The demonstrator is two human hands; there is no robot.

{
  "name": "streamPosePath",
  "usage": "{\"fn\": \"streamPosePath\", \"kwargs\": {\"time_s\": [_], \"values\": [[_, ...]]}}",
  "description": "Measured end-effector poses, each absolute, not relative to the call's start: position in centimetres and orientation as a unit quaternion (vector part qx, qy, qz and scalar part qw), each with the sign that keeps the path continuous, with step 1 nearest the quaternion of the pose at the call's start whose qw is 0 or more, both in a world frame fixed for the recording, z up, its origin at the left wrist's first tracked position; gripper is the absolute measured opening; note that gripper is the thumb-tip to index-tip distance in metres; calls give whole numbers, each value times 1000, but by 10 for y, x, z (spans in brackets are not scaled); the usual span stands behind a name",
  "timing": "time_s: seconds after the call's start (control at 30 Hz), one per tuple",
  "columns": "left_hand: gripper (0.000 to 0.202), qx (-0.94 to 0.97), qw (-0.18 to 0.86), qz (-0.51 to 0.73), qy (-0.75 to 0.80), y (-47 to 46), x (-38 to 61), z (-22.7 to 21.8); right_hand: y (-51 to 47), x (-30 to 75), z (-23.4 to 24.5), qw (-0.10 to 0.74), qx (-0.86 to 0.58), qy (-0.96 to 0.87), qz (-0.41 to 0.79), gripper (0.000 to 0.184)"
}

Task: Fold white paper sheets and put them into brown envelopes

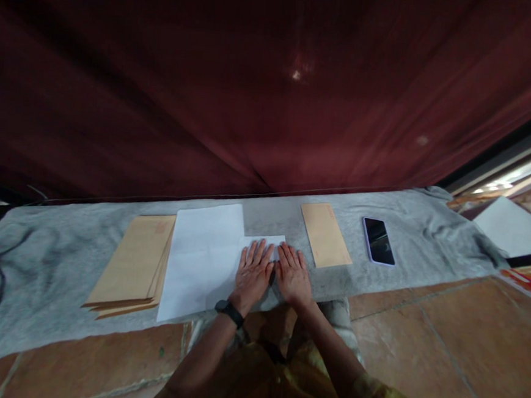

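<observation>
My left hand [253, 273] and my right hand [292, 274] lie flat side by side, fingers stretched out, pressing on a small folded white paper [262, 242] on the grey cloth [59, 256]. The left hand also overlaps the edge of a larger white sheet [201, 255]. A black watch [229, 311] is on my left wrist. A stack of brown envelopes [134, 268] lies left of the white sheet. One single brown envelope [325, 234] lies right of my hands.
A dark phone [378, 241] lies face up on the cloth, right of the single envelope. A dark red curtain [256, 88] hangs behind the cloth. Orange floor tiles [442, 342] lie in front. More white paper [511, 226] is at the far right.
</observation>
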State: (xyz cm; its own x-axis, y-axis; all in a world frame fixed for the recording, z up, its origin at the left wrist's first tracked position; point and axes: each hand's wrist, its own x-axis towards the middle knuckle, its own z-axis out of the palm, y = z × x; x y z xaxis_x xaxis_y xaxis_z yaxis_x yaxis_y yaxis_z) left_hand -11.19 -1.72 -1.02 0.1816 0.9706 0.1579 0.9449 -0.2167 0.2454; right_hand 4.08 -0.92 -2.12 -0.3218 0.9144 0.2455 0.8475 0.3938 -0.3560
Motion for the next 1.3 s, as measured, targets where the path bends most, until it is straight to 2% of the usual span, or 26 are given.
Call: {"fn": "streamPosePath", "kwargs": {"time_s": [0.57,0.67,0.83,0.9,1.0,1.13,1.17,1.3], "values": [[53,711,-23,118,693,-42,-160,-11,19,46,-22,254,-535,-794,133,47],[52,710,-26,115,694,-42,-159,-10,40,44,-14,227,-546,-794,142,46],[51,712,-29,127,690,-42,-160,-10,67,39,8,136,-581,-787,154,41],[50,713,-29,132,688,-42,-162,-11,74,40,15,130,-590,-777,180,36],[49,712,-26,140,688,-40,-165,-15,77,45,22,162,-589,-751,251,21],[50,710,-13,176,682,-41,-165,-10,65,51,35,203,-578,-734,293,14],[50,710,-6,195,677,-43,-163,-5,59,53,39,230,-578,-724,300,14],[51,676,52,319,662,-49,-146,23,24,58,63,447,-578,-623,278,24]]}}
